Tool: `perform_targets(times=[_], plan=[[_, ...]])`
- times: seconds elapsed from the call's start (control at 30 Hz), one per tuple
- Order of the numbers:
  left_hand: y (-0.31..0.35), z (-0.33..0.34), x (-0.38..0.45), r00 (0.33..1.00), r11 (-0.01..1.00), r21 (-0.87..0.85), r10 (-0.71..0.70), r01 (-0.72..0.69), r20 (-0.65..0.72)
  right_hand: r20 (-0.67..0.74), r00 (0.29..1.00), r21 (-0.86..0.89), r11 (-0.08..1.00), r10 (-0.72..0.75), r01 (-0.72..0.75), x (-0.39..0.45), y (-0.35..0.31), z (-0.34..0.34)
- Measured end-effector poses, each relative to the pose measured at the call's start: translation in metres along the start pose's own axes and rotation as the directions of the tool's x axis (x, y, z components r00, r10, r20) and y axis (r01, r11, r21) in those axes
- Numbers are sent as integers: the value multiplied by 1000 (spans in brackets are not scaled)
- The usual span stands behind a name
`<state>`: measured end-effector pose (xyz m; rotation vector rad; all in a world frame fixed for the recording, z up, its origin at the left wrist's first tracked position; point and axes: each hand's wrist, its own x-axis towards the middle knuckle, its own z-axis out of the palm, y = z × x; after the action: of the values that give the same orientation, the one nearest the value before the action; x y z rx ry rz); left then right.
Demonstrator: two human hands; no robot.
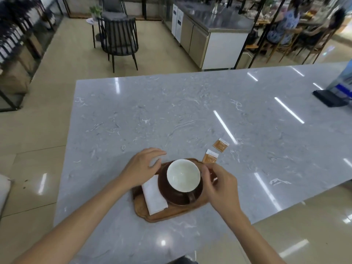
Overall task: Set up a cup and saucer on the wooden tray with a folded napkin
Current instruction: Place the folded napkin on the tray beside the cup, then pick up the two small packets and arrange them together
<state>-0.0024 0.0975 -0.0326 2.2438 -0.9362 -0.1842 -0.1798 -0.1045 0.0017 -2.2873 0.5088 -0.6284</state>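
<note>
A brown cup with a white inside stands upright on a brown saucer, its handle turned toward me. The saucer rests on the wooden tray near the marble table's front edge. A folded white napkin lies on the tray, left of the saucer. My left hand hovers over the tray's far left end with its fingers spread and nothing in it. My right hand is at the saucer's right rim with fingers curled beside the cup; whether it touches them I cannot tell.
Two orange sachets lie on the marble table just beyond the tray's right end. A dark flat object sits at the far right edge. Chairs and a steel counter stand beyond the table.
</note>
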Motion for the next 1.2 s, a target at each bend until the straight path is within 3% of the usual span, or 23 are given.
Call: perform_targets(times=[0.2,0.37,0.5,0.73,0.83,0.93,1.07,1.2], plan=[[15,18,67,989,987,-87,-132,137,62,208,953,-183,966,219,-182,86,80,-4],[8,44,91,962,960,-104,-248,260,116,439,836,-339,922,329,-185,117,122,11],[13,56,99,942,941,-121,-299,317,151,504,791,-365,916,347,-168,129,135,20],[41,60,119,916,941,-74,-300,330,267,526,802,-225,956,284,-191,143,134,20],[58,60,126,895,946,-71,-274,318,351,544,809,-20,967,224,-254,148,128,15],[75,62,131,899,937,-174,-221,303,377,570,805,258,894,164,-365,155,114,7],[92,61,138,961,889,-384,-179,249,209,544,836,420,841,66,-340,169,92,-8],[102,55,145,972,867,-440,-205,233,111,489,872,492,828,-8,-269,184,86,-24]])
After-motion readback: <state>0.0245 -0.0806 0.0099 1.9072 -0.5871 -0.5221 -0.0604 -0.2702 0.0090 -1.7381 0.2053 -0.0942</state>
